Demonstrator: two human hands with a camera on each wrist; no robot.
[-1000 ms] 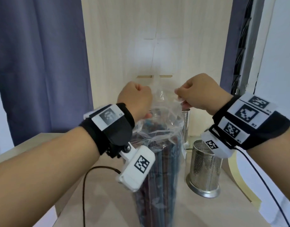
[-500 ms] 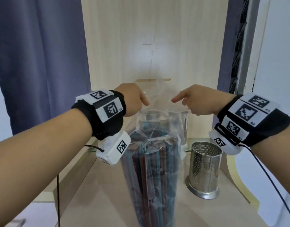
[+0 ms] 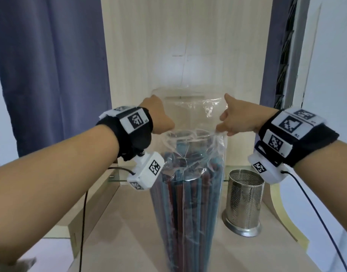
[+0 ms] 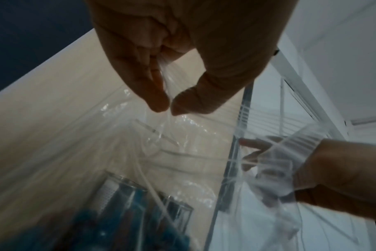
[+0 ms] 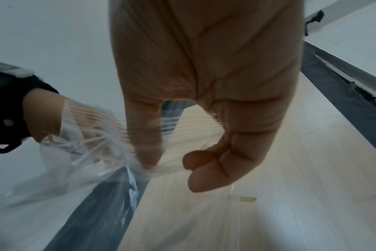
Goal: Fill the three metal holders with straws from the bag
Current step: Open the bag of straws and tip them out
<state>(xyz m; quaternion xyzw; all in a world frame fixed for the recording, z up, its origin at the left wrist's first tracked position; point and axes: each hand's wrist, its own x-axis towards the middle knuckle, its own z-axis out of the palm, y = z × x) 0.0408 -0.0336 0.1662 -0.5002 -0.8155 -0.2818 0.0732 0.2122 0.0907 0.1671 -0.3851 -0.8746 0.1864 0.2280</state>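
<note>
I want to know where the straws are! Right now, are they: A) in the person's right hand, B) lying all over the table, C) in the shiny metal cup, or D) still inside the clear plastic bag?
D: the straws stand upright inside the clear bag, whose top the left hand and right hand pinch and hold open, while the metal cup beside it shows none.

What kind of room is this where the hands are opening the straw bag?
Probably a room in a home, though that's a guess. There's a dark blue curtain, a pale wooden shelf unit, and a small table holding a metal holder.
</note>
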